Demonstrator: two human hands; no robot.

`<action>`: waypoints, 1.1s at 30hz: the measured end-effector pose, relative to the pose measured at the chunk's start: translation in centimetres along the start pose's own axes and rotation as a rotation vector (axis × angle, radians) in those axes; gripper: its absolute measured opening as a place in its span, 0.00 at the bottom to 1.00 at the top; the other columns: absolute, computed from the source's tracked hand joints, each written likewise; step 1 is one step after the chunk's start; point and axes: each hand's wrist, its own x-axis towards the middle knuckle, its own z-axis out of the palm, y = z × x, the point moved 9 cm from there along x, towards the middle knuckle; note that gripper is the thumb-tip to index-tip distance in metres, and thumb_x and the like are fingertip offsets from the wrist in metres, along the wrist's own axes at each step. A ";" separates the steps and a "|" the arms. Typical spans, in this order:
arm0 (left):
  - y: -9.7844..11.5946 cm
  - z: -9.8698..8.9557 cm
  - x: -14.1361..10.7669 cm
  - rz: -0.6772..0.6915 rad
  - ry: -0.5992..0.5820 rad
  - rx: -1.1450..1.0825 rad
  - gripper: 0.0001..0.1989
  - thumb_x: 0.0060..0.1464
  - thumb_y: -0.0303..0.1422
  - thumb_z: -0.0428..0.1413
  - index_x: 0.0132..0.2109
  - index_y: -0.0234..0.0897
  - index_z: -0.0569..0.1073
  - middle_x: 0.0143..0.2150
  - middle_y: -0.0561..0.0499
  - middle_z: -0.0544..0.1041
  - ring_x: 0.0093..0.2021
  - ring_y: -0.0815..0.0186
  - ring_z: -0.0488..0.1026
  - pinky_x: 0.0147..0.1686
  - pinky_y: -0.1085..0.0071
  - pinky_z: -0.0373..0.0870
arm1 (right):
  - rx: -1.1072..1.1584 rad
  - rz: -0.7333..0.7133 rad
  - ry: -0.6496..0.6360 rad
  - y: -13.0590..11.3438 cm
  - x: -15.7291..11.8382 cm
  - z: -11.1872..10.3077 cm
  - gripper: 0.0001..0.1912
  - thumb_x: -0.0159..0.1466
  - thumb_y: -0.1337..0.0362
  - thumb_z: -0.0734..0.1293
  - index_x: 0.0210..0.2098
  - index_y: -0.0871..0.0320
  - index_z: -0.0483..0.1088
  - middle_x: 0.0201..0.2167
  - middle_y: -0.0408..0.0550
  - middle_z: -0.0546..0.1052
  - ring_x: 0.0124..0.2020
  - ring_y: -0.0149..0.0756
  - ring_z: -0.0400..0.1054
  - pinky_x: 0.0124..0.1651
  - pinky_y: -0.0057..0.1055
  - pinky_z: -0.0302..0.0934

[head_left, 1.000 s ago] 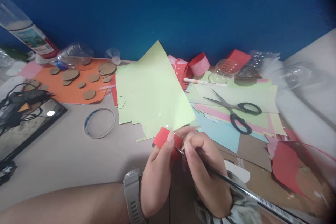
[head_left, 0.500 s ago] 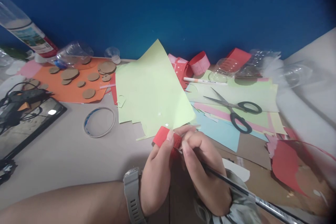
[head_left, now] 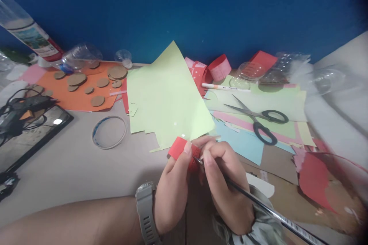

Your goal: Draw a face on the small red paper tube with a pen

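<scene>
My left hand point(head_left: 172, 195), with a grey watch on the wrist, pinches a small piece of red paper point(head_left: 178, 146) between thumb and fingers. My right hand point(head_left: 227, 183) is closed around a pen point(head_left: 258, 204) with a dark, partly clear barrel. Its metal tip touches or nearly touches the paper's right part, where dark marks show. Both hands are close together, and some fingertips are hidden behind the paper and palms. Just beyond them lies a large light green sheet point(head_left: 166, 95) with an uneven cut edge.
Scissors point(head_left: 255, 116) lie on coloured paper at right, near a white marker point(head_left: 224, 87). Cardboard discs point(head_left: 77, 80) rest on orange paper point(head_left: 66, 97). A tape ring point(head_left: 124, 132), a phone point(head_left: 43, 134) with cables and a bottle point(head_left: 34, 38) are at left. A blue wall point(head_left: 184, 11) rises behind.
The pen tip has shifted slightly and shows more clearly against the red paper. My right hand has moved a little to the right; my left hand keeps its hold.
</scene>
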 end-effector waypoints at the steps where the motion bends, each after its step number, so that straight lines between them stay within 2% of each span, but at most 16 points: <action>1: 0.0 0.1 0.0 -0.013 0.007 -0.007 0.25 0.79 0.58 0.60 0.55 0.44 0.92 0.46 0.46 0.92 0.60 0.41 0.87 0.74 0.44 0.78 | 0.003 0.001 -0.017 -0.1 0.0 0.1 0.24 0.91 0.49 0.67 0.37 0.49 0.69 0.33 0.42 0.72 0.30 0.39 0.64 0.32 0.35 0.61; 4: 0.1 0.3 0.0 -0.028 -0.001 -0.029 0.22 0.79 0.54 0.61 0.54 0.45 0.92 0.57 0.45 0.93 0.69 0.42 0.85 0.81 0.46 0.71 | 0.032 0.009 -0.054 -0.1 0.1 0.4 0.26 0.90 0.48 0.67 0.35 0.49 0.68 0.31 0.42 0.70 0.30 0.39 0.65 0.30 0.35 0.61; 5: 0.0 0.2 0.0 -0.036 0.002 -0.021 0.22 0.79 0.55 0.61 0.53 0.45 0.91 0.56 0.45 0.93 0.67 0.41 0.85 0.80 0.45 0.71 | 0.039 0.013 -0.049 -0.1 0.0 0.3 0.26 0.90 0.48 0.67 0.35 0.49 0.68 0.32 0.43 0.71 0.30 0.39 0.66 0.30 0.35 0.61; 9: -0.8 -0.5 -0.1 -0.076 0.041 0.038 0.29 0.76 0.64 0.60 0.50 0.44 0.90 0.38 0.48 0.87 0.48 0.44 0.85 0.66 0.43 0.79 | 0.031 0.012 -0.002 0.0 -0.1 -0.1 0.25 0.90 0.48 0.67 0.36 0.49 0.69 0.33 0.43 0.71 0.32 0.41 0.68 0.33 0.36 0.62; 12: -1.0 -0.6 -0.1 -0.072 0.034 0.049 0.31 0.76 0.65 0.60 0.54 0.44 0.91 0.35 0.50 0.84 0.44 0.46 0.83 0.63 0.43 0.80 | 0.025 -0.006 0.015 -0.1 -0.1 -0.2 0.24 0.91 0.49 0.67 0.37 0.49 0.70 0.31 0.42 0.69 0.33 0.41 0.67 0.34 0.36 0.62; 14: -0.8 -0.4 -0.1 -0.070 0.033 0.042 0.30 0.76 0.64 0.61 0.55 0.44 0.91 0.39 0.47 0.87 0.49 0.42 0.84 0.65 0.41 0.79 | 0.023 -0.016 0.011 -0.2 0.0 -0.1 0.24 0.91 0.50 0.67 0.37 0.49 0.69 0.31 0.41 0.69 0.33 0.41 0.67 0.35 0.36 0.62; 16: -0.4 -0.2 -0.1 -0.055 0.024 0.004 0.27 0.77 0.60 0.61 0.54 0.44 0.92 0.48 0.44 0.92 0.61 0.38 0.85 0.74 0.39 0.75 | 0.029 -0.014 -0.019 -0.3 0.0 0.1 0.24 0.91 0.51 0.66 0.36 0.49 0.68 0.31 0.42 0.70 0.32 0.40 0.67 0.34 0.36 0.62; 19: 0.5 0.6 -0.1 -0.004 -0.032 -0.048 0.23 0.81 0.54 0.59 0.54 0.45 0.93 0.63 0.44 0.93 0.77 0.40 0.80 0.86 0.45 0.64 | 0.031 0.010 -0.096 -0.2 -0.1 0.7 0.25 0.91 0.51 0.65 0.35 0.49 0.66 0.29 0.40 0.68 0.29 0.39 0.65 0.33 0.38 0.61; 22: 0.9 1.0 -0.2 0.014 -0.071 -0.052 0.23 0.82 0.52 0.57 0.55 0.46 0.94 0.68 0.46 0.92 0.79 0.43 0.78 0.87 0.49 0.62 | 0.013 0.016 -0.108 -0.2 -0.2 0.8 0.25 0.91 0.52 0.65 0.35 0.49 0.67 0.28 0.39 0.67 0.28 0.39 0.63 0.32 0.38 0.60; 24: 0.7 0.9 -0.2 -0.002 -0.057 -0.051 0.23 0.81 0.54 0.59 0.55 0.45 0.93 0.65 0.45 0.93 0.76 0.42 0.81 0.85 0.48 0.67 | 0.013 0.000 -0.068 -0.2 -0.2 0.5 0.24 0.91 0.52 0.65 0.36 0.49 0.68 0.29 0.40 0.68 0.28 0.38 0.63 0.31 0.36 0.60; 26: 0.3 0.4 -0.1 -0.033 -0.007 -0.034 0.23 0.78 0.56 0.61 0.52 0.44 0.91 0.57 0.44 0.94 0.69 0.39 0.85 0.81 0.43 0.72 | 0.021 -0.023 -0.022 -0.4 -0.2 0.2 0.24 0.91 0.52 0.66 0.36 0.49 0.68 0.30 0.40 0.68 0.32 0.40 0.67 0.32 0.35 0.61; 29: -0.6 -0.3 -0.1 -0.104 0.080 0.014 0.26 0.74 0.60 0.62 0.48 0.42 0.87 0.43 0.44 0.90 0.57 0.36 0.87 0.72 0.35 0.78 | 0.023 -0.056 -0.002 -0.6 -0.1 0.2 0.23 0.92 0.53 0.65 0.38 0.49 0.69 0.31 0.41 0.68 0.38 0.41 0.72 0.35 0.33 0.65; 31: -0.8 -0.4 0.0 -0.114 0.080 0.022 0.26 0.74 0.60 0.61 0.48 0.42 0.87 0.43 0.43 0.89 0.57 0.35 0.86 0.72 0.33 0.77 | 0.014 -0.070 -0.012 -0.7 0.0 0.3 0.22 0.92 0.55 0.65 0.38 0.49 0.68 0.33 0.41 0.69 0.39 0.39 0.73 0.35 0.31 0.65; 33: -0.4 0.0 0.1 -0.067 0.033 -0.011 0.25 0.76 0.57 0.60 0.50 0.41 0.89 0.51 0.42 0.92 0.64 0.36 0.85 0.78 0.35 0.73 | 0.003 -0.076 -0.038 -0.9 0.0 0.4 0.21 0.91 0.60 0.65 0.38 0.49 0.66 0.33 0.39 0.70 0.34 0.35 0.70 0.34 0.30 0.64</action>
